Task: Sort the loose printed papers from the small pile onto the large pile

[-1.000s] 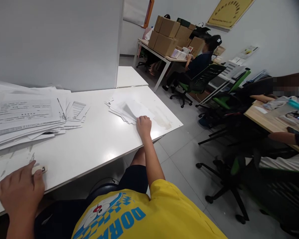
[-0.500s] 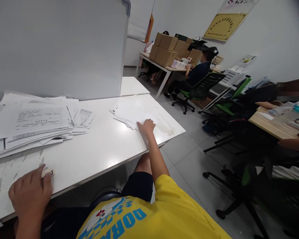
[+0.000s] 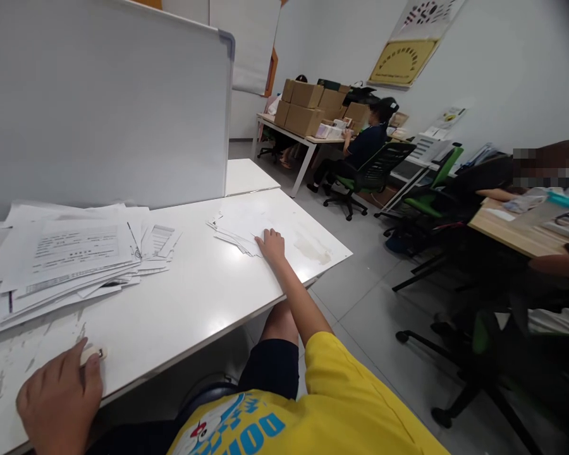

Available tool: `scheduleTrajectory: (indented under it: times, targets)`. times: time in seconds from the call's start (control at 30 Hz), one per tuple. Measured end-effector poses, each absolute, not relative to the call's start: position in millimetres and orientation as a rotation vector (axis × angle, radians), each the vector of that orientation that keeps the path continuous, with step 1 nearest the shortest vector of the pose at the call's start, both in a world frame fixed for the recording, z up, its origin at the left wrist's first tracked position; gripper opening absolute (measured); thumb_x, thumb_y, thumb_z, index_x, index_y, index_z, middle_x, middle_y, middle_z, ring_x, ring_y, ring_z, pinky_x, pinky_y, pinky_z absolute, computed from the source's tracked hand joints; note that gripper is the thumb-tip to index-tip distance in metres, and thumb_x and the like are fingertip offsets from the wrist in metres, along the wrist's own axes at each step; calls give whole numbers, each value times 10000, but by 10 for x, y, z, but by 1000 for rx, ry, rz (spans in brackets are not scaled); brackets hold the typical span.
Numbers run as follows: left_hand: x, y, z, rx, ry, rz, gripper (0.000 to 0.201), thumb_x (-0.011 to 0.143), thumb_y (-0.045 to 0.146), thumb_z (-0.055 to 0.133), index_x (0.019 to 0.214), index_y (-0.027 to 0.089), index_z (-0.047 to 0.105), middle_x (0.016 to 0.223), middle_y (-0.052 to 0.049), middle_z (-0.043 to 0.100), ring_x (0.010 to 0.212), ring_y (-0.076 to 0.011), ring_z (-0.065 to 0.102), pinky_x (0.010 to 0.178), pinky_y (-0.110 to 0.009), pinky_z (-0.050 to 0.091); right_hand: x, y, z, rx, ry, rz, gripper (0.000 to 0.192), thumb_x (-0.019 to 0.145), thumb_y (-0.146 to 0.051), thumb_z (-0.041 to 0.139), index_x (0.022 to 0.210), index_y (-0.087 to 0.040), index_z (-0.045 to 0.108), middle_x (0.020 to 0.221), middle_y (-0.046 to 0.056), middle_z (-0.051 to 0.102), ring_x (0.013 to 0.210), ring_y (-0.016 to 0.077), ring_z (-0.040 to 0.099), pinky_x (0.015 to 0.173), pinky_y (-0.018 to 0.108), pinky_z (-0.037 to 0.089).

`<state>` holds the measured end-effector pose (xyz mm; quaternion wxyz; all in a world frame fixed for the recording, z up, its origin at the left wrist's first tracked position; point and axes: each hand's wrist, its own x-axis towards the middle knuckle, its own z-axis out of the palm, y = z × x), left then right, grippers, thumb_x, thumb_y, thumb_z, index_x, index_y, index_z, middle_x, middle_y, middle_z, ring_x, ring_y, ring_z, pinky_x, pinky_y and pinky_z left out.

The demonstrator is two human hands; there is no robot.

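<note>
My left hand (image 3: 61,392) rests at the near left edge of the white table (image 3: 189,303). Its thumb and forefinger close on a small cream-coloured object (image 3: 90,355) with a dark spot at its right end; I cannot make out its kind. Farther off, my right hand (image 3: 271,245) lies on the right side of a thin, uneven pile of white paper sheets (image 3: 239,230). The thumb points left over the sheets and the fingers lie forward, with nothing visibly gripped in them.
A large loose heap of printed papers (image 3: 76,253) lies at the left, before an upright whiteboard (image 3: 109,107). Cardboard boxes (image 3: 303,117) and a seated person (image 3: 365,145) are at a far desk. Office chairs (image 3: 379,170) and another desk (image 3: 512,230) stand to the right.
The view has tilted up slightly, so the table and papers sit lower in the picture. My right hand has shifted a little on the sheets; the left hand keeps the cream-coloured object.
</note>
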<state>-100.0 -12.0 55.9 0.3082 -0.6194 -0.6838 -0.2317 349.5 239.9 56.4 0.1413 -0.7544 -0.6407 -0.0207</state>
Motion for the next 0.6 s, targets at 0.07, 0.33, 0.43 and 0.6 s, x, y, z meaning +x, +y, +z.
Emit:
scheduleTrajectory:
  times: [0.07, 0.33, 0.43, 0.6]
  targets:
    - [-996, -111, 561, -1637, -1805, -621, 493, 972, 433, 374, 1179, 114, 687, 847, -113, 710, 794, -258, 610, 711, -368, 405, 3491, 2402, 560, -2184, -1843, -59, 454, 1018, -493, 402, 1280, -151, 543, 1376, 195, 555, 1220, 314, 504, 967, 404, 408]
    - [-1040, -115, 506, -1646, -1884, -633, 474, 950, 435, 391, 1211, 150, 665, 860, -99, 709, 831, -260, 604, 744, -372, 410, 3512, 2365, 647, -2197, -1857, -10, 440, 1017, -484, 393, 1250, -146, 550, 1332, 187, 582, 1210, 312, 518, 953, 402, 417]
    - [-1034, -120, 521, -1670, -1933, -657, 464, 934, 436, 411, 1208, 158, 662, 846, -99, 693, 833, -268, 592, 758, -383, 407, 3517, 2379, 735, -2233, -1918, 56, 463, 999, -489, 399, 1259, -135, 545, 1330, 200, 580, 1224, 330, 519, 961, 433, 419]
    - [-1006, -109, 580, -1697, -2066, -854, 452, 869, 462, 475, 1192, 210, 666, 729, -65, 589, 836, -301, 565, 776, -419, 384, 3537, 2521, 925, -2291, -2054, 155, 422, 939, -446, 504, 1212, -134, 580, 1226, 199, 650, 1161, 342, 581, 946, 438, 424]
